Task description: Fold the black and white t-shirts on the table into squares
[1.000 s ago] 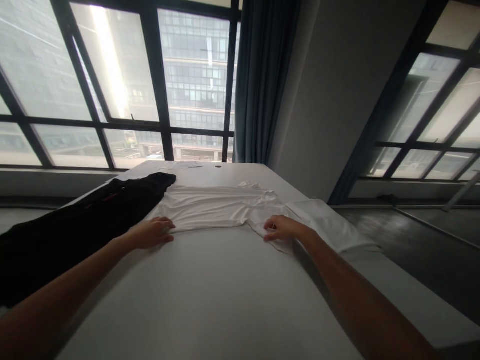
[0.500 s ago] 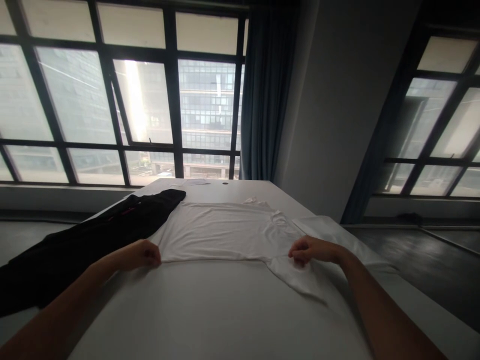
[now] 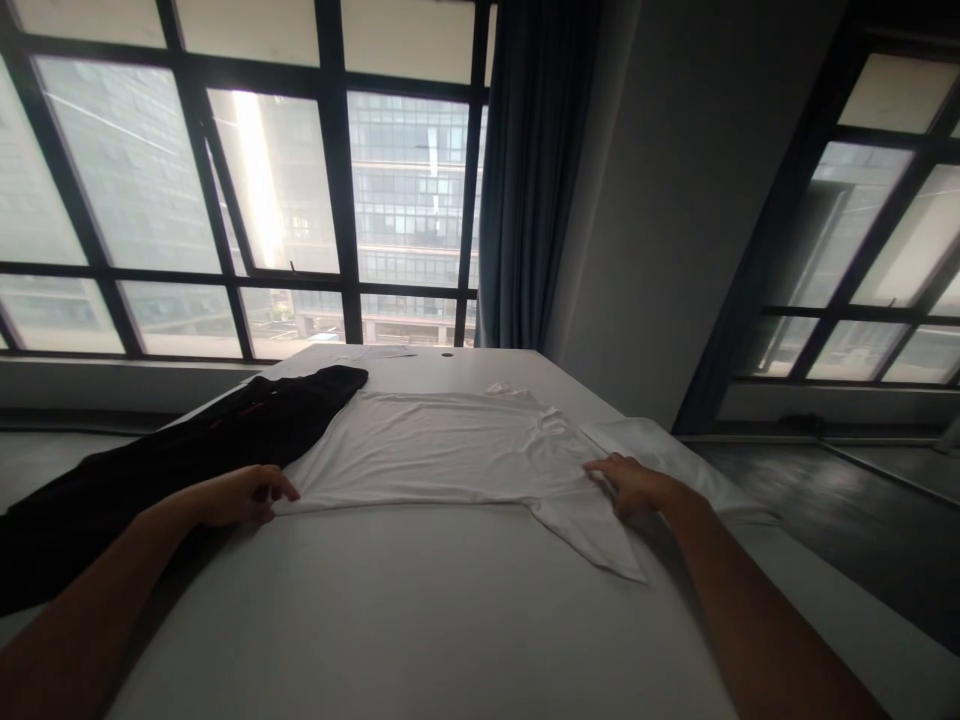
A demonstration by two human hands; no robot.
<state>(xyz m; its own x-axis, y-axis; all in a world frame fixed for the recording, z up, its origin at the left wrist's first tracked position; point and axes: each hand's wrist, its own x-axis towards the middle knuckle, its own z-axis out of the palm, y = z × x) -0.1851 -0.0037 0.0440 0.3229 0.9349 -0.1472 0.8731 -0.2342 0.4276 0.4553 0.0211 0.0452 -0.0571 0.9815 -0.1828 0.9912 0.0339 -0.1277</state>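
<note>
A white T-shirt (image 3: 442, 445) lies spread sideways on the white table (image 3: 420, 610), with wrinkles across its body and near the shoulder. My left hand (image 3: 244, 493) is at the shirt's near left hem corner, fingers parted and the index finger extended over the fabric. On the right, my right hand (image 3: 634, 482) rests by the collar and sleeve end, index finger pointing out onto the cloth. Its other fingers are partly hidden. The near sleeve (image 3: 600, 535) lies flat, angled toward me.
A black garment (image 3: 247, 420) lies along the table's left side, beside the shirt's hem. Another white cloth (image 3: 660, 460) is at the right edge. Farther back are a thin white sheet (image 3: 382, 351) and a round dark hole (image 3: 447, 354). Windows and a curtain (image 3: 517, 200) stand behind.
My left hand has moved left and its fingers have loosened; the shirt's near hem corner now reaches farther left. My right hand has opened, its index finger extending.
</note>
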